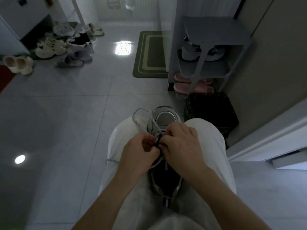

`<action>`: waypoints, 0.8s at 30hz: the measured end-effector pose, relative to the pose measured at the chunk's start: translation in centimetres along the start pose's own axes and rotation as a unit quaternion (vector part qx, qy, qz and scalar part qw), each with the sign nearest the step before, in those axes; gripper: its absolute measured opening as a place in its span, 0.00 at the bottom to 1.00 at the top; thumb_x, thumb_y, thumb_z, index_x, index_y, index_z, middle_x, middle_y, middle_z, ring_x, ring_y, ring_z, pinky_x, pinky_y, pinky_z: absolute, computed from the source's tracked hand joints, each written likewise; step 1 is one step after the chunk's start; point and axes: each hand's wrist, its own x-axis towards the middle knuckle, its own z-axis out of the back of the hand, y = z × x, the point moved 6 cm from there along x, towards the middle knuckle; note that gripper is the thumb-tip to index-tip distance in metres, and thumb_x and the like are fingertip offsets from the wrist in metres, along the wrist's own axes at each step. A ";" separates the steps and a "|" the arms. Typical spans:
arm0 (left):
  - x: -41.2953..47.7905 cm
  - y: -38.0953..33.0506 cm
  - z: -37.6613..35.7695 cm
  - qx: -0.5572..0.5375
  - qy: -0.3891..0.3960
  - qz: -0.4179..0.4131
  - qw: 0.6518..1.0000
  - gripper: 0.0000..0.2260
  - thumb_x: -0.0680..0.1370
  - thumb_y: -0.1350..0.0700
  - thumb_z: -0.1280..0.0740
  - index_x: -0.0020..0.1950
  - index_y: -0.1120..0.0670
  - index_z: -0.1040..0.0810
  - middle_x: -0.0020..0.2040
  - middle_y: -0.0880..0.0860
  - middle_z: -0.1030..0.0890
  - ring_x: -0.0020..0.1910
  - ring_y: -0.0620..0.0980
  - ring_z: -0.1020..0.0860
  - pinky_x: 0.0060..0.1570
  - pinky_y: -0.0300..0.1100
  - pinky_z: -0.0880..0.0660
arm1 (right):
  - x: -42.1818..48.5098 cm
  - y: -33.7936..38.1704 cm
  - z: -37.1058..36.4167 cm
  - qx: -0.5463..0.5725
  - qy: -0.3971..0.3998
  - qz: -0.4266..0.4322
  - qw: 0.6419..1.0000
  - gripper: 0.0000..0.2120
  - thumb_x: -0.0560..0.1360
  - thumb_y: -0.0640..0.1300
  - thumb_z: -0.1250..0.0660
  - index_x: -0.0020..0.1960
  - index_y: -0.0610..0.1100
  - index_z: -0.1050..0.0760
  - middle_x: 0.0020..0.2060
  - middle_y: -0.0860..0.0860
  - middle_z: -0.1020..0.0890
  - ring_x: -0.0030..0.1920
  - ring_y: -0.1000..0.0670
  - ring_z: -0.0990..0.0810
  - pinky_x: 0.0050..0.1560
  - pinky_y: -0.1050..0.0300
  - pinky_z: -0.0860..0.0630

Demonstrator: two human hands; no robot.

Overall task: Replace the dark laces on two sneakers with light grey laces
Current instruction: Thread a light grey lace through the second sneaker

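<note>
We hold one sneaker (166, 165) between our knees, toe toward 12 o'clock. Our left hand (141, 153) curls its fingers (149, 141) and pinches the light grey lace (141, 117), which loops out toward 11 o'clock over the knee. Our right hand (181, 145) sits at 3 o'clock of the eyelets with curled fingers; we cannot tell what they grip. A short dark lace (158, 141) shows between both hands. A green mat (149, 53) lies at 12 o'clock on the floor (66, 105).

Left hand (141, 151), right hand (181, 145), both pinching laces (136, 122) above sneaker (166, 118)
</note>
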 end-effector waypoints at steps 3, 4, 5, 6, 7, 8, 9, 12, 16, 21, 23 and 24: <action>0.2 0.3 0.2 0.000 -0.005 0.007 1.000 0.10 0.65 0.61 0.30 0.40 0.47 0.25 0.37 0.45 0.19 0.38 0.42 0.21 0.43 0.38 0.23 | -0.4 -1.5 0.7 0.000 -0.009 -0.015 1.000 0.06 0.64 0.50 0.30 0.35 0.48 0.22 0.38 0.50 0.24 0.40 0.44 0.25 0.42 0.53 0.39; 0.3 0.5 0.2 0.001 -0.008 0.012 1.000 0.09 0.65 0.60 0.30 0.39 0.48 0.24 0.37 0.46 0.19 0.37 0.43 0.21 0.42 0.39 0.23 | -0.6 -2.6 1.2 -0.009 -0.014 -0.030 0.999 0.06 0.64 0.50 0.29 0.35 0.48 0.22 0.38 0.50 0.24 0.40 0.44 0.25 0.41 0.53 0.36; 0.4 0.6 0.2 0.000 -0.010 0.014 1.000 0.08 0.65 0.61 0.30 0.39 0.49 0.24 0.36 0.47 0.19 0.36 0.44 0.21 0.42 0.39 0.23 | -0.9 -4.0 1.8 -0.019 -0.013 -0.056 0.998 0.05 0.65 0.49 0.27 0.35 0.48 0.21 0.38 0.49 0.24 0.40 0.43 0.24 0.41 0.53 0.33; 0.5 0.7 0.2 0.002 -0.010 0.015 1.000 0.09 0.65 0.62 0.30 0.39 0.49 0.24 0.36 0.47 0.20 0.36 0.44 0.21 0.41 0.39 0.23 | -1.2 -5.6 2.2 -0.026 -0.005 -0.099 0.995 0.05 0.66 0.48 0.27 0.36 0.49 0.20 0.39 0.49 0.24 0.42 0.43 0.24 0.42 0.52 0.31; 0.5 0.7 0.2 0.006 -0.010 0.012 1.000 0.09 0.66 0.62 0.30 0.38 0.49 0.24 0.36 0.46 0.20 0.36 0.44 0.21 0.40 0.38 0.24 | -1.5 -7.1 2.4 -0.035 0.019 -0.147 0.988 0.04 0.68 0.49 0.27 0.38 0.49 0.19 0.41 0.49 0.24 0.45 0.43 0.24 0.44 0.51 0.32; 0.4 0.7 0.1 0.010 -0.008 0.010 1.000 0.09 0.66 0.62 0.30 0.38 0.48 0.25 0.36 0.46 0.20 0.36 0.43 0.22 0.40 0.37 0.25 | -1.8 -8.4 2.1 -0.041 0.051 -0.191 0.979 0.04 0.71 0.50 0.29 0.42 0.50 0.18 0.44 0.49 0.24 0.48 0.44 0.26 0.47 0.50 0.33; 0.3 0.6 0.0 0.012 -0.004 0.008 1.000 0.10 0.67 0.61 0.29 0.38 0.48 0.25 0.36 0.45 0.21 0.36 0.42 0.22 0.39 0.36 0.25 | -2.1 -9.1 1.8 -0.047 0.071 -0.212 0.973 0.06 0.72 0.51 0.31 0.44 0.50 0.18 0.46 0.50 0.25 0.50 0.45 0.27 0.50 0.50 0.34; 0.3 0.5 -0.1 0.011 -0.007 0.004 1.000 0.09 0.66 0.61 0.29 0.38 0.48 0.25 0.36 0.46 0.20 0.36 0.43 0.22 0.40 0.38 0.24 | -1.5 -6.9 1.8 -0.007 0.013 -0.155 0.988 0.07 0.71 0.50 0.33 0.42 0.48 0.18 0.41 0.49 0.23 0.44 0.44 0.23 0.45 0.50 0.29; 0.2 0.4 0.2 0.010 -0.007 0.001 1.000 0.09 0.66 0.61 0.29 0.39 0.48 0.25 0.36 0.46 0.20 0.36 0.42 0.21 0.39 0.35 0.25 | -0.1 -0.9 0.4 0.002 0.019 -0.021 1.000 0.06 0.65 0.51 0.32 0.35 0.49 0.20 0.36 0.51 0.24 0.39 0.46 0.25 0.39 0.53 0.33; 0.0 0.5 0.5 0.010 -0.001 -0.005 1.000 0.10 0.66 0.62 0.30 0.37 0.48 0.26 0.36 0.46 0.19 0.37 0.44 0.21 0.39 0.36 0.25 | -0.1 -0.5 -0.7 0.017 0.024 0.011 1.000 0.07 0.66 0.51 0.34 0.32 0.50 0.21 0.33 0.52 0.26 0.36 0.47 0.25 0.38 0.55 0.37; 0.1 0.8 0.6 0.008 0.001 -0.002 1.000 0.09 0.66 0.63 0.30 0.36 0.49 0.25 0.36 0.48 0.19 0.36 0.46 0.21 0.39 0.39 0.24 | -0.6 -2.1 0.6 0.076 0.000 -0.005 0.997 0.10 0.68 0.53 0.36 0.34 0.51 0.19 0.32 0.53 0.25 0.35 0.46 0.24 0.37 0.54 0.31; 0.3 0.9 0.6 0.006 0.001 0.001 1.000 0.08 0.66 0.63 0.30 0.36 0.50 0.25 0.36 0.49 0.18 0.35 0.47 0.21 0.38 0.39 0.24 | -1.1 -3.6 1.3 0.099 -0.014 -0.026 0.995 0.09 0.68 0.51 0.34 0.34 0.50 0.18 0.32 0.52 0.24 0.35 0.45 0.24 0.36 0.52 0.28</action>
